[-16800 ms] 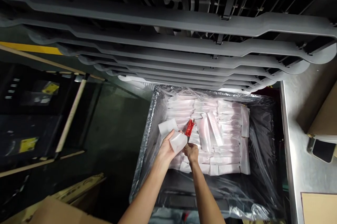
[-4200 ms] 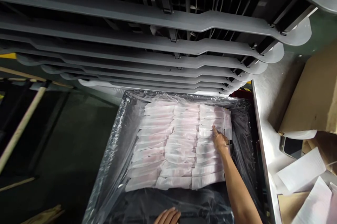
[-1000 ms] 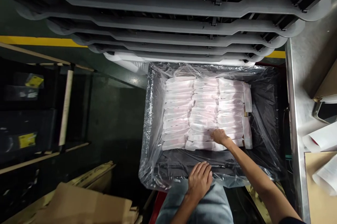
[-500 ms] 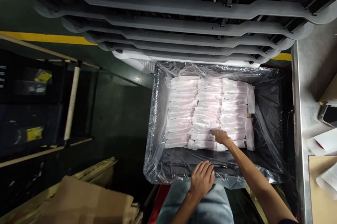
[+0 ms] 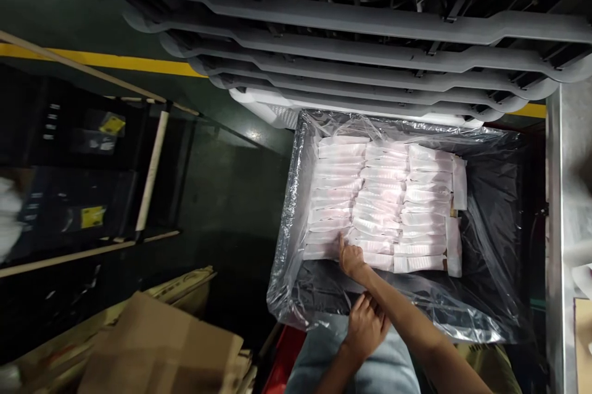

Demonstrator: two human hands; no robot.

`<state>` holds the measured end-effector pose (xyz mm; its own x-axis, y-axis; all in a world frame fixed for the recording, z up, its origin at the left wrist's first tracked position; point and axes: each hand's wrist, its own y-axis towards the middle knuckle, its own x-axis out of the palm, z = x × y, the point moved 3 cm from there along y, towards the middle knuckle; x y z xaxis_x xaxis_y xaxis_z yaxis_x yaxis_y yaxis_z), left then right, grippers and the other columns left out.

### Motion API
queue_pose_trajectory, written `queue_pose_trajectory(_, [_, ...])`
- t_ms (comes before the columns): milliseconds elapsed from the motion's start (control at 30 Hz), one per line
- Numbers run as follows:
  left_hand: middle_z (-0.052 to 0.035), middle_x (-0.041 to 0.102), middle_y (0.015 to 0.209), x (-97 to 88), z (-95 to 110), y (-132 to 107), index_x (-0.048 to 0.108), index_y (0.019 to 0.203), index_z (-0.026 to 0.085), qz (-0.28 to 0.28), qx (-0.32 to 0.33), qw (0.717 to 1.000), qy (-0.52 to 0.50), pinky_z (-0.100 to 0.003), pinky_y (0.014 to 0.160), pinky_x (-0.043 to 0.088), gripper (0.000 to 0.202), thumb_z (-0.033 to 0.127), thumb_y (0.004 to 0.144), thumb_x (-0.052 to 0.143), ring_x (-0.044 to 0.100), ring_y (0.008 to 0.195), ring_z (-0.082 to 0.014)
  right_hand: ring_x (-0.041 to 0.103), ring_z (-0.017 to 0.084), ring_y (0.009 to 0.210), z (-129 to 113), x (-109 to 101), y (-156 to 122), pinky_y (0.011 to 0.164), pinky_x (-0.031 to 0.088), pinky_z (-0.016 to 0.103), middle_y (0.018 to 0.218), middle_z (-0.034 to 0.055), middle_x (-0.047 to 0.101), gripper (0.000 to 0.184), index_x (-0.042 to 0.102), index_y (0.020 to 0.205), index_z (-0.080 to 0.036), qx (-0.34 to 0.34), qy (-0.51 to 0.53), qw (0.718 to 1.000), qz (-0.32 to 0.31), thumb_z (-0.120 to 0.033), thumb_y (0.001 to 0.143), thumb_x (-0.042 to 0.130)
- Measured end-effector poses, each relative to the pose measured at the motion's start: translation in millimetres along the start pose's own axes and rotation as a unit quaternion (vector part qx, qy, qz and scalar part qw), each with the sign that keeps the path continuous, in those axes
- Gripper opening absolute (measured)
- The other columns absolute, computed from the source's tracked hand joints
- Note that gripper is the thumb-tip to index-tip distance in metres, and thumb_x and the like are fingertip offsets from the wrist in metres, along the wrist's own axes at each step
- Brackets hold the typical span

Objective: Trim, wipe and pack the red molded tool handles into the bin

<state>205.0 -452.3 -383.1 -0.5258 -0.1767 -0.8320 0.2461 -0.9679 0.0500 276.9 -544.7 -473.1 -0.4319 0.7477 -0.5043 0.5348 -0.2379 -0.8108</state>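
A dark bin (image 5: 490,197) lined with clear plastic holds three neat columns of small white packets (image 5: 383,203). My right hand (image 5: 351,258) reaches into the bin, its fingers mostly curled and one finger pointing at the near end of the left column of packets. My left hand (image 5: 367,327) rests on the near plastic-covered rim of the bin, fingers laid flat and slightly apart, holding nothing. My right forearm crosses just above that hand.
A stack of grey plastic trays (image 5: 370,30) overhangs the far side of the bin. A metal table edge (image 5: 555,227) runs along the right. Flattened cardboard (image 5: 161,351) lies at the lower left, beside dark crates (image 5: 69,184) and a yellow floor line (image 5: 115,62).
My right hand has slid left from the middle column to the near end of the left column. The view has shifted, so the bin sits further right in the picture.
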Motion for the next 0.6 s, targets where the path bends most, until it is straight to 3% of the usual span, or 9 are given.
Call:
queue_pose_trajectory(133, [-0.0033,0.076,0.085,2.7,-1.3,-4.2,0.072,0.089,0.022,-0.001,0.005,1.0,0.005,-0.033,0.09,0.05,0.016,0.026,0.083,0.057,0.068,0.088,-0.0206,0.066,0.021,0.1,0.5,-3.3,10.5,0.086,0.057,0.041,0.119,0.0086,0.064,0.038,0.057,0.127,-0.017,0.026,0.008,0.999,0.029,-0.038,0.096,0.061])
queue_pose_trajectory(367, [-0.0009,0.075,0.086,1.6,-1.6,-2.6,0.069,0.09,0.023,-0.004,0.012,1.0,-0.012,-0.03,0.092,0.05,0.014,0.022,0.078,0.061,0.067,0.089,-0.0186,0.067,0.019,0.096,9.8,-35.1,28.3,0.085,0.058,0.041,0.113,0.0071,0.066,0.035,0.057,0.126,-0.016,0.083,0.023,0.993,0.08,-0.035,0.097,0.059])
queue_pose_trajectory(600, [-0.0037,0.075,0.088,-1.3,-3.5,-5.8,0.068,0.094,0.022,-0.015,0.015,1.0,-0.019,-0.034,0.092,0.053,0.02,0.017,0.077,0.061,0.068,0.093,-0.0214,0.065,0.021,0.102,12.6,-69.9,47.5,0.088,0.057,0.042,0.119,0.0083,0.064,0.035,0.059,0.125,-0.016,0.108,0.051,0.987,0.108,-0.037,0.097,0.06])
